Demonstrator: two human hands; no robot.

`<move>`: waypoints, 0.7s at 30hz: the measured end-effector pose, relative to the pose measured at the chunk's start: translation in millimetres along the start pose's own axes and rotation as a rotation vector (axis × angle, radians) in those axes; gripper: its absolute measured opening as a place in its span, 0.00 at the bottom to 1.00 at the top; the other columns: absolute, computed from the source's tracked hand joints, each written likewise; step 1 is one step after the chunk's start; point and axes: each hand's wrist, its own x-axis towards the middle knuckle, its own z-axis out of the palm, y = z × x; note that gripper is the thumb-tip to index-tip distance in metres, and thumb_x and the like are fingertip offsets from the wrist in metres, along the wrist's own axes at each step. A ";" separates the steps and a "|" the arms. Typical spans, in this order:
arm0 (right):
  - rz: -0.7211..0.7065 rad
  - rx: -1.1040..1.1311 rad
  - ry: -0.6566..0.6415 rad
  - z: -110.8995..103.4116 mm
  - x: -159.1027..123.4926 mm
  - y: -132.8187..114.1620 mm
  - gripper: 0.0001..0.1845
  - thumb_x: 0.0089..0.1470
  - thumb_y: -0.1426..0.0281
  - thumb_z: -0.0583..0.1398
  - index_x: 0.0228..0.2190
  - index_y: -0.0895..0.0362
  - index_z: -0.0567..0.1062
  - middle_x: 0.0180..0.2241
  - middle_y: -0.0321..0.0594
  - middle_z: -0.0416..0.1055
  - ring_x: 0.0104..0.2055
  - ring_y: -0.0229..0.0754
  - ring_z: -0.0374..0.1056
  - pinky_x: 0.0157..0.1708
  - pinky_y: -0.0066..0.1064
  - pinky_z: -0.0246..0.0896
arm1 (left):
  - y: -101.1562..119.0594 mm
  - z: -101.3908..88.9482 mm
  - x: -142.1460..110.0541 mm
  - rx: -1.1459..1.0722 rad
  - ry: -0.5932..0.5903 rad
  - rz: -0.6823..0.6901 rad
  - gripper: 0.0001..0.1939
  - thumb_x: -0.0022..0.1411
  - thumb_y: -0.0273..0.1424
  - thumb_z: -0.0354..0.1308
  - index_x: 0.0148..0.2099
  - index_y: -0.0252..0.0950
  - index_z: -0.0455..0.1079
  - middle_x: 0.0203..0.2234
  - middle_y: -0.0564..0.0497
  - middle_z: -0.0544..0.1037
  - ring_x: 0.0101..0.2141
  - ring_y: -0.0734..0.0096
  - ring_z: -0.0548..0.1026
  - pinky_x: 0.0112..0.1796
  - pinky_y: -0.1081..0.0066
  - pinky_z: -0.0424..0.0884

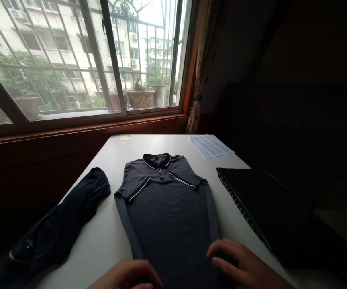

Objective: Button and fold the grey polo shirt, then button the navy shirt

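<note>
Around the shirt's clock, two hands: the left hand (131,276) at 7, cut off by the frame, and the right hand (238,259) at 5, digits bent beside the hem end; I cannot tell whether either grips cloth. One shirt (169,216), mid-surface (101,237), looks light, soft and limp; both side edges seem the best hold, keeping its two sleeves (135,182) flat. One navy garment (65,224) at 9, one black garment (258,196) at 3. Farther, one note (125,137) at 11; papers (211,146) at 1, too overlapped to count.
</note>
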 end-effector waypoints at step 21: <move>0.026 -0.141 0.117 47.7 38.6 -18.9 0.07 0.55 0.68 0.58 0.32 0.55 0.76 0.37 0.41 0.74 0.40 0.44 0.72 0.40 0.30 0.62 | 31.8 -11.1 63.5 -0.291 -0.080 -0.010 0.33 0.65 0.45 0.59 0.68 0.42 0.61 0.42 0.45 0.81 0.34 0.64 0.81 0.39 0.66 0.76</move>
